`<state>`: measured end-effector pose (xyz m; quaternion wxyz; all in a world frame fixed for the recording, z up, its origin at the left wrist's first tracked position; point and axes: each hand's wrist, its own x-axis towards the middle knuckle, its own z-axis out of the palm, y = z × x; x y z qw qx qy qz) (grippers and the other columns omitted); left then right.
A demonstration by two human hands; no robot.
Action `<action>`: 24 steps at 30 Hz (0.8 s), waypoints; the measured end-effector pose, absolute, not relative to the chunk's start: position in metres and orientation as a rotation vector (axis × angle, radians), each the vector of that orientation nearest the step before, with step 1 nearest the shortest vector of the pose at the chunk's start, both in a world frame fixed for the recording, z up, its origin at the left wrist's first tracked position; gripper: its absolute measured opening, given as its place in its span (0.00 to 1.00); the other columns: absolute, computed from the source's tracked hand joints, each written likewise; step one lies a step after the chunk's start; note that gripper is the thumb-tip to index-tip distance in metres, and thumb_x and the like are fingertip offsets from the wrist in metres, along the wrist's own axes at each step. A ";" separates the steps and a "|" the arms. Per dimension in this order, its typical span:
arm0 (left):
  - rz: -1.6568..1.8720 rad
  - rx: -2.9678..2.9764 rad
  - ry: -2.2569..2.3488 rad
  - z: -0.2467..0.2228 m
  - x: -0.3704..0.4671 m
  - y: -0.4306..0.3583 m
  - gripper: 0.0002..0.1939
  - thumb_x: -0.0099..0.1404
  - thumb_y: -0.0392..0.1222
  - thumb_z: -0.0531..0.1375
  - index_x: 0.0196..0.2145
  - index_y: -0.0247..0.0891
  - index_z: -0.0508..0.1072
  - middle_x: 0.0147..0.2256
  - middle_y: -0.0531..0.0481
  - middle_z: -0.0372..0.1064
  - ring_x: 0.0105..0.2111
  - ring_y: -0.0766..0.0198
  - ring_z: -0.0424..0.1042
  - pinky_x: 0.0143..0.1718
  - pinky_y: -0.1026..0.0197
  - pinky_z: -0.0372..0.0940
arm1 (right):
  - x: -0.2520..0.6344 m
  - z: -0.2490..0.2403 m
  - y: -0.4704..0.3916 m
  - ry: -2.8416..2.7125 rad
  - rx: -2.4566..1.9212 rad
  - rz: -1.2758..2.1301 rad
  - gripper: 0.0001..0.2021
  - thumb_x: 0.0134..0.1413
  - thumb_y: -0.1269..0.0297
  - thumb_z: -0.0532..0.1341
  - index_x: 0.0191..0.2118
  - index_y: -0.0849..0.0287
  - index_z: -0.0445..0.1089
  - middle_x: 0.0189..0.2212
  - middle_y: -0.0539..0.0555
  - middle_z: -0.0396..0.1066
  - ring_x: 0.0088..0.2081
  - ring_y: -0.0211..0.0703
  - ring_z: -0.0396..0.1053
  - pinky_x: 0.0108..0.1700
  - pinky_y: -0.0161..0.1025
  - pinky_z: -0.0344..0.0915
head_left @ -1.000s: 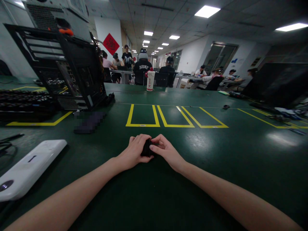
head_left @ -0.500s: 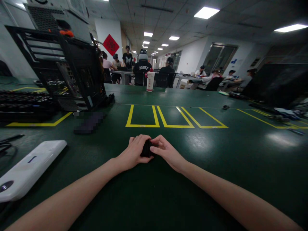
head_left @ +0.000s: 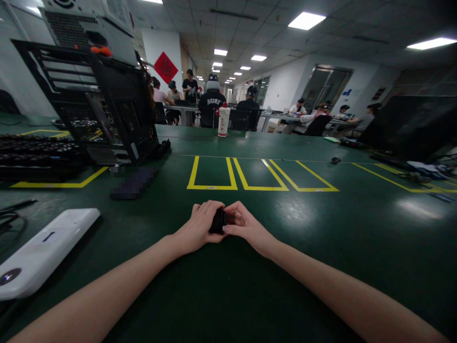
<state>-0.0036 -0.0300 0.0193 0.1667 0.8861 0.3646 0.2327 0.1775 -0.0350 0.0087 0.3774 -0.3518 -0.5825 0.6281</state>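
Low over the green table, a small black object sits between my two hands; its exact kind cannot be made out. My left hand wraps around its left side, thumb below and fingers over the top. From the other side, the fingertips and thumb of my right hand touch its right face, the fingers curled around that edge. Part of the object is hidden by the left fingers. Beyond the hands, yellow tape frames mark the tabletop.
An open black computer case stands at the left, near a dark blurred flat item. A long white device lies front left. A white cup stands at the far edge. People sit at tables beyond. A small black ring-like piece lies right.
My right thumb has shifted slightly downward on the black object, and more of its right side shows. The left hand stays nearly still.
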 end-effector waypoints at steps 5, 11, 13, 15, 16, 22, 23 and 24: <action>0.681 2.527 1.027 0.019 -0.003 -0.029 0.25 0.56 0.42 0.60 0.49 0.40 0.54 0.44 0.45 0.60 0.44 0.54 0.62 0.44 0.52 0.54 | 0.175 0.008 -0.035 -1.496 -1.005 1.518 0.09 0.50 0.62 0.59 0.38 0.55 0.61 0.38 0.51 0.64 0.44 0.43 0.63 0.47 0.46 0.61; 0.697 2.523 1.033 0.019 -0.003 -0.029 0.25 0.56 0.41 0.60 0.49 0.41 0.54 0.44 0.46 0.60 0.44 0.54 0.62 0.43 0.53 0.55 | 0.176 0.007 -0.032 -1.511 -0.993 1.558 0.11 0.49 0.65 0.60 0.40 0.57 0.61 0.41 0.52 0.64 0.47 0.43 0.62 0.50 0.46 0.59; 0.695 2.528 1.038 0.018 -0.003 -0.029 0.25 0.56 0.41 0.60 0.48 0.40 0.54 0.44 0.46 0.60 0.43 0.54 0.62 0.43 0.53 0.55 | 0.177 0.007 -0.032 -1.510 -0.921 1.599 0.14 0.45 0.68 0.63 0.39 0.56 0.60 0.40 0.51 0.64 0.46 0.43 0.63 0.48 0.45 0.60; 0.688 2.534 1.041 0.018 -0.003 -0.029 0.24 0.56 0.40 0.60 0.48 0.40 0.54 0.43 0.46 0.60 0.43 0.54 0.62 0.43 0.53 0.55 | 0.177 0.007 -0.032 -1.498 -0.880 1.609 0.16 0.42 0.71 0.64 0.38 0.55 0.59 0.39 0.50 0.64 0.45 0.42 0.64 0.47 0.44 0.61; 0.687 2.536 1.039 0.018 -0.002 -0.029 0.25 0.56 0.40 0.60 0.48 0.40 0.54 0.43 0.46 0.60 0.43 0.54 0.62 0.43 0.53 0.55 | 0.176 0.008 -0.033 -1.494 -0.882 1.601 0.16 0.42 0.71 0.64 0.37 0.55 0.59 0.39 0.49 0.64 0.44 0.42 0.64 0.46 0.44 0.61; 0.683 2.541 1.031 0.019 -0.003 -0.029 0.26 0.57 0.43 0.60 0.49 0.40 0.54 0.45 0.45 0.60 0.45 0.54 0.61 0.44 0.52 0.54 | 0.173 0.008 -0.035 -1.520 -0.977 1.494 0.10 0.49 0.63 0.60 0.38 0.55 0.60 0.37 0.50 0.63 0.42 0.41 0.64 0.43 0.42 0.62; 0.679 2.538 1.032 0.019 -0.003 -0.029 0.25 0.57 0.43 0.60 0.49 0.40 0.54 0.45 0.45 0.60 0.45 0.54 0.61 0.44 0.52 0.54 | 0.174 0.008 -0.035 -1.525 -0.993 1.491 0.11 0.49 0.63 0.60 0.39 0.55 0.60 0.38 0.50 0.63 0.42 0.42 0.64 0.44 0.43 0.62; 0.676 2.534 1.032 0.019 -0.003 -0.029 0.25 0.57 0.42 0.60 0.49 0.40 0.54 0.45 0.45 0.60 0.45 0.54 0.61 0.44 0.52 0.54 | 0.174 0.007 -0.034 -1.532 -1.011 1.490 0.12 0.49 0.62 0.60 0.40 0.55 0.60 0.39 0.51 0.63 0.43 0.42 0.64 0.45 0.44 0.62</action>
